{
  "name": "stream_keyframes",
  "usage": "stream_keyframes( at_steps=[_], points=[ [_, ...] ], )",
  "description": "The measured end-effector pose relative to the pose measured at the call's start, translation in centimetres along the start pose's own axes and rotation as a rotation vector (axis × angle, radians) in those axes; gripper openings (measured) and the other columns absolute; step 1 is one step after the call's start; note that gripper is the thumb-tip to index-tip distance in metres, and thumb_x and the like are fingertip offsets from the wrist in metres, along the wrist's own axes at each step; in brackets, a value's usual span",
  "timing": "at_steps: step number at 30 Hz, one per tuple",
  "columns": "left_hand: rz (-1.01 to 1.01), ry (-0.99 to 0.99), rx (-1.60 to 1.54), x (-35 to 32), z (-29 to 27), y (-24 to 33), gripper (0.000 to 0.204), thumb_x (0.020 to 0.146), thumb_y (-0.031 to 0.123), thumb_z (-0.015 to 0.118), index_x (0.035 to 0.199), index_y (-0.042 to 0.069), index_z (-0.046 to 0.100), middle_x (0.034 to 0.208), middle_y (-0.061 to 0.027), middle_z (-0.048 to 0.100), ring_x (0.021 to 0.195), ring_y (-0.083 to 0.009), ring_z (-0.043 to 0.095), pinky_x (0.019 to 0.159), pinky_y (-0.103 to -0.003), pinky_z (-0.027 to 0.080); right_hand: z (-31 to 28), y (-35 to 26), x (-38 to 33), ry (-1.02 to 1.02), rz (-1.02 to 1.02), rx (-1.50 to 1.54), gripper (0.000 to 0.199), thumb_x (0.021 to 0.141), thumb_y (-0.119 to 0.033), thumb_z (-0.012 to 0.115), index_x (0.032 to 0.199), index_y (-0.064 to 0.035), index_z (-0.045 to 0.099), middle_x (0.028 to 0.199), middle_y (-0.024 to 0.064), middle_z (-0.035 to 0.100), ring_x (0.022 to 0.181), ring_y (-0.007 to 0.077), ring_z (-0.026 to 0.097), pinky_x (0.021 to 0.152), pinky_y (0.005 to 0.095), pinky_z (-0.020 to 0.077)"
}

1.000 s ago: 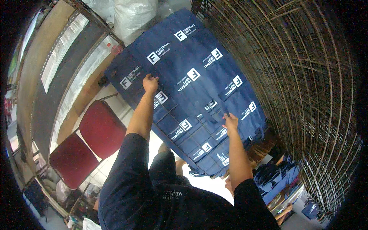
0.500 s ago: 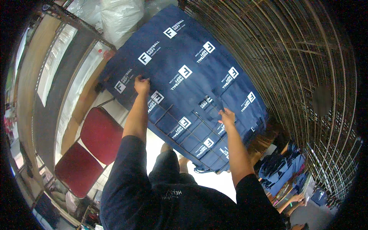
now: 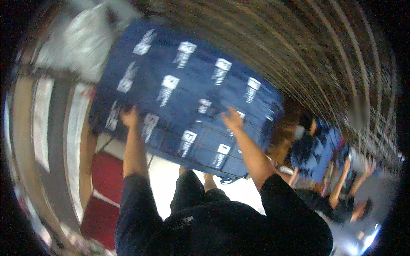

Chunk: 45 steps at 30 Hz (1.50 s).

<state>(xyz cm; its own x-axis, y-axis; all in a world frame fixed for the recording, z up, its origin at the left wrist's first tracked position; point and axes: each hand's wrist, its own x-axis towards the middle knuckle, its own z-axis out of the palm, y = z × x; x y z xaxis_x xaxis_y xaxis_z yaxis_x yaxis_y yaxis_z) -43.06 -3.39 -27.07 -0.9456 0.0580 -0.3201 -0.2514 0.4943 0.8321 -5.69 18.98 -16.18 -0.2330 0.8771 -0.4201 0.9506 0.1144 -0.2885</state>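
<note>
The navy fabric (image 3: pixel 181 113), printed with rows of white emblems, lay broad and nearly flat before the person, its long near edge just beyond the knees. Its far right end looked layered and uneven, and a grid of thin dark rods (image 3: pixel 205 143) crossed the near part. To judge by its creases, the cloth was soft and limp, light in a single layer but heavier as a whole spread, more apt to wrinkle or slide than to break. The sounder hold seemed to be a pinch at the edges, hands well apart, clear of the rods, which could have snagged it.

The left hand (image 3: pixel 130 117) was at the left part of the cloth, and the right hand (image 3: pixel 232 119) over its right half, thumb and fingers somewhat spread. With the motion blur, I could not tell whether either had any cloth pinched.

Farther out, red padded seats (image 3: pixel 106 177) stood to the left, a whitish plastic sack (image 3: pixel 81 47) lay beyond the far left corner, and a wire lattice (image 3: pixel 307 51) rose along the right. Past it were blue garments (image 3: pixel 318 153) and a co-worker's arms (image 3: pixel 340 183).
</note>
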Motion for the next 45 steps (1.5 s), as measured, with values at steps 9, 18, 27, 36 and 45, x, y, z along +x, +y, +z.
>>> stream_keyframes(
  at_steps=[9, 18, 27, 36, 45],
  points=[
    [0.46, -0.072, 0.117, -17.2, -4.9, -8.3, 0.055, 0.082, 0.021, 0.071, 0.123, -0.003, 0.043, 0.119, -0.0213, 0.055, 0.1, -0.0307, 0.058, 0.086, -0.039, 0.046, -5.7, 14.0, -16.6, -0.063, 0.054, 0.339, 0.048, 0.083, -0.033, 0.062, 0.126, -0.0143, 0.052, 0.101, 0.0132, 0.067, 0.092, 0.031, 0.065, 0.079, 0.041, 0.0523],
    [0.301, -0.683, 0.045, -35.6, -3.6, -1.6, 0.042, 0.079, 0.009, 0.071, 0.115, 0.006, 0.049, 0.079, -0.0021, 0.052, 0.068, -0.0109, 0.049, 0.063, -0.027, 0.042, -16.1, 36.9, -24.6, 1.08, 0.397, 0.49, 0.013, 0.087, -0.014, 0.06, 0.083, -0.0011, 0.062, 0.073, 0.0146, 0.064, 0.068, 0.0239, 0.062, 0.063, 0.0361, 0.0469],
    [0.426, -0.694, 0.124, -42.6, -9.9, 0.6, 0.043, 0.08, 0.015, 0.073, 0.114, 0.004, 0.049, 0.079, -0.0038, 0.054, 0.07, -0.0117, 0.052, 0.064, -0.027, 0.044, -33.8, 48.3, -19.8, 0.949, 0.511, -0.046, 0.045, 0.07, -0.011, 0.065, 0.114, -0.0078, 0.057, 0.118, 0.0148, 0.055, 0.112, 0.0343, 0.048, 0.088, 0.0457, 0.0468],
    [0.207, -0.903, 0.193, -54.9, -9.3, 5.9, 0.047, 0.077, 0.024, 0.077, 0.112, 0.005, 0.053, 0.096, -0.006, 0.06, 0.078, -0.0148, 0.058, 0.063, -0.026, 0.045, -35.1, 53.0, -17.1, 0.983, 0.486, -0.036, 0.018, 0.08, -0.012, 0.055, 0.097, -0.0077, 0.06, 0.094, 0.0124, 0.063, 0.092, 0.0346, 0.06, 0.074, 0.0448, 0.052],
    [-0.011, -1.785, 0.456, -81.1, 13.9, 18.6, 0.107, 0.069, 0.067, 0.066, 0.144, 0.003, 0.024, 0.143, -0.0178, 0.034, 0.132, -0.029, 0.032, 0.104, -0.042, 0.03, -44.0, 54.9, -42.6, 1.477, 0.143, 0.131, 0.028, 0.084, -0.005, 0.059, 0.112, -0.0041, 0.06, 0.095, 0.0116, 0.066, 0.085, 0.0237, 0.063, 0.077, 0.0322, 0.0479]
  ],
)
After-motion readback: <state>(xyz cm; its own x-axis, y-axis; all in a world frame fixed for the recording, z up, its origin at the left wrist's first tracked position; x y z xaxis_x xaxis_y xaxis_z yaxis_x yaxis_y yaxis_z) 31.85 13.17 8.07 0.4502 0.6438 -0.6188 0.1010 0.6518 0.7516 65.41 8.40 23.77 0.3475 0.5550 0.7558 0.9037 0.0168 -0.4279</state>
